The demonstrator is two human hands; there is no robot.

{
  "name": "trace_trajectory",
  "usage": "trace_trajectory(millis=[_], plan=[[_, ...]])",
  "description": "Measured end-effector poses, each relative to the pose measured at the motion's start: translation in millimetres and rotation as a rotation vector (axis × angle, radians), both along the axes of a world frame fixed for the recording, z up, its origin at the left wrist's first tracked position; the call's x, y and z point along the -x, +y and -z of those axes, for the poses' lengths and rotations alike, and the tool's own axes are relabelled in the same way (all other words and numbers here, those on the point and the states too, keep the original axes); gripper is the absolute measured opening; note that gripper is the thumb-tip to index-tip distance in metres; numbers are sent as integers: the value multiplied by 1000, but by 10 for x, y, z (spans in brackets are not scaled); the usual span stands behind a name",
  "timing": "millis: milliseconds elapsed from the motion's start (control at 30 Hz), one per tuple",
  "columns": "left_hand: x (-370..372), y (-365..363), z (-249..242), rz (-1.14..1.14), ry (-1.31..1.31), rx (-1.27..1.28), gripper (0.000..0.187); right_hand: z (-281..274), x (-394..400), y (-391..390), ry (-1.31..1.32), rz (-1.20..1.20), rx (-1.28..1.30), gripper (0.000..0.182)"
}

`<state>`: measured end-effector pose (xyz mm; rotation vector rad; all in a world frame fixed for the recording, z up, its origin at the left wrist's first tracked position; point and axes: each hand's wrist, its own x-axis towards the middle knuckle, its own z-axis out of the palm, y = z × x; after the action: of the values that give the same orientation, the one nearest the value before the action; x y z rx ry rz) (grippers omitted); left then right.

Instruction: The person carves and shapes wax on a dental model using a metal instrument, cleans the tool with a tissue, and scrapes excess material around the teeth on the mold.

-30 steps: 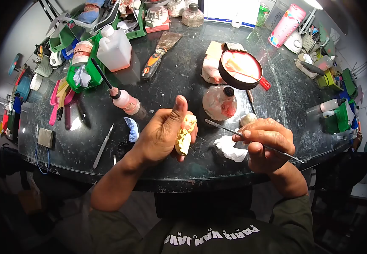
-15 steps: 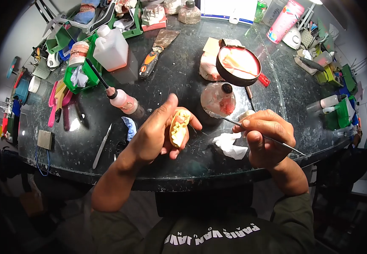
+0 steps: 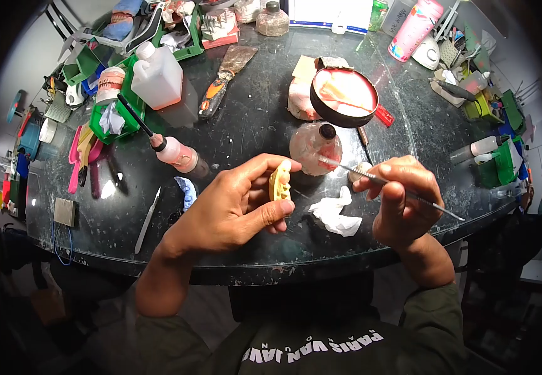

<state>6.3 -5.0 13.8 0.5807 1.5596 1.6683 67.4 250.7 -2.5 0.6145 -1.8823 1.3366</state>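
My left hand (image 3: 230, 209) grips a yellow dental cast (image 3: 279, 182) between thumb and fingers, its edge turned toward me. In my right hand (image 3: 411, 203) a thin metal dental carver (image 3: 436, 207) is pinched like a pen, with one tip pointing left toward the cast and the other end sticking out at the lower right. That left tip overlaps a clear round bottle with a black cap (image 3: 316, 149) in this view. A crumpled white tissue (image 3: 338, 212) lies between my hands. Behind the bottle is a round dark tin of pink material (image 3: 341, 117).
A scalpel-like knife (image 3: 148, 220) and a blue curved piece (image 3: 186, 192) lie left of my left hand. Farther back are a pink dropper bottle (image 3: 177, 155), a scraper (image 3: 227, 81), a white plastic jug (image 3: 158, 78) and green bins (image 3: 105, 128). The dark tabletop ends at its front edge (image 3: 277, 273).
My left hand has turned the cast from facing up to edge-on and shifted it slightly right, its thumb now lower. The carver's tip has risen a little. The view has shifted slightly.
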Motion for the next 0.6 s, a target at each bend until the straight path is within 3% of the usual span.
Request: trace_trajectory(millis=[267, 600], plan=[[-19, 37, -35, -67, 82, 23, 45, -3, 18, -31, 32, -119, -139, 26], [-24, 42, -30, -55, 109, 25, 44, 17, 14, -84, 40, -120, -130, 24]])
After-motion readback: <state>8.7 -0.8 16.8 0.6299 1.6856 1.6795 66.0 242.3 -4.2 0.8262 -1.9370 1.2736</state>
